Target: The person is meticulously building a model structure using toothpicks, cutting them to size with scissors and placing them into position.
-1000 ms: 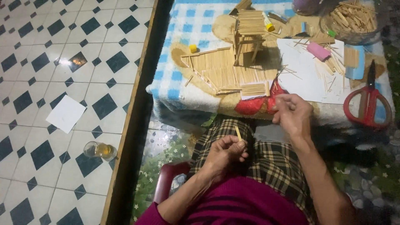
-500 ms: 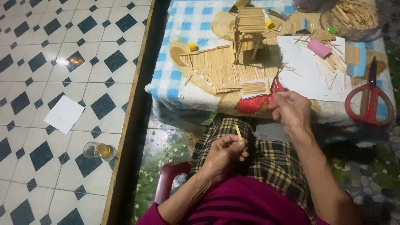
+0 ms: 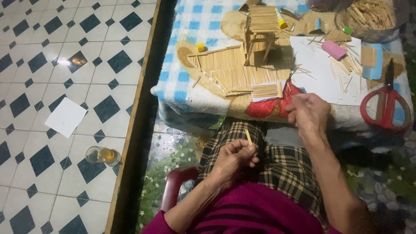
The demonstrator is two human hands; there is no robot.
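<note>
My left hand (image 3: 234,159) rests over my checked lap and pinches a short wooden stick (image 3: 248,136) that points up. My right hand (image 3: 308,112) hovers at the front edge of the low table (image 3: 190,93), fingers curled together; a thin stick end shows near its fingertips, but whether they grip it is unclear. Just beyond it lies a small flat panel of sticks (image 3: 265,90). A flat stick raft (image 3: 225,69) carries a small stick tower (image 3: 261,30) on the checked cloth.
Red scissors (image 3: 385,106) lie at the table's right. A white sheet (image 3: 329,69) holds loose sticks and a pink eraser (image 3: 334,49). A bowl of sticks (image 3: 368,17) stands far right. On the tiled floor lie a glass (image 3: 102,155) and white paper (image 3: 66,117).
My right hand has stayed at the table's front edge with small finger movement. My left hand still holds the stick upright over my lap.
</note>
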